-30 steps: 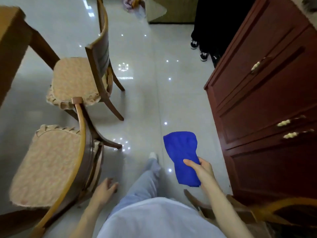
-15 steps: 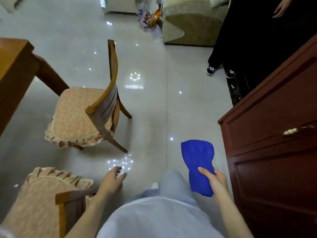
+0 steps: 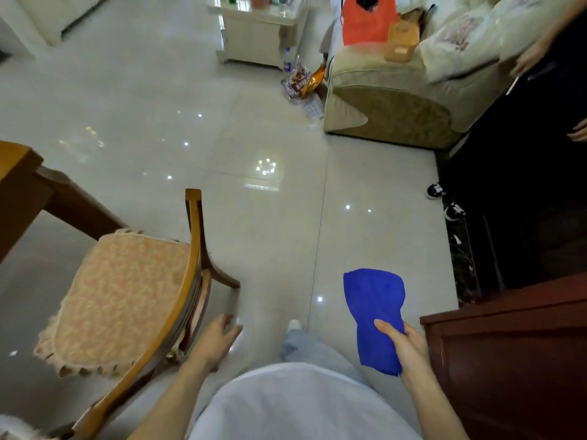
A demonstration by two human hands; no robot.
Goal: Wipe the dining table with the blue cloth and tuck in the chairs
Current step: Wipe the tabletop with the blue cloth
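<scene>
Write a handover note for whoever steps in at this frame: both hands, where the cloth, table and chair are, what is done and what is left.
Left hand: open, holding nothing, close beside the chair's backrest; I cannot tell whether it touches it.
Right hand: grips the blue cloth in the air, off any surface.
Dining table: only a corner shows at the left edge.
Chair: its seat is out from under the table, backrest toward the person.
Done: cannot tell if the table was wiped.
Left: tuck in this chair; check the tabletop.
</scene>
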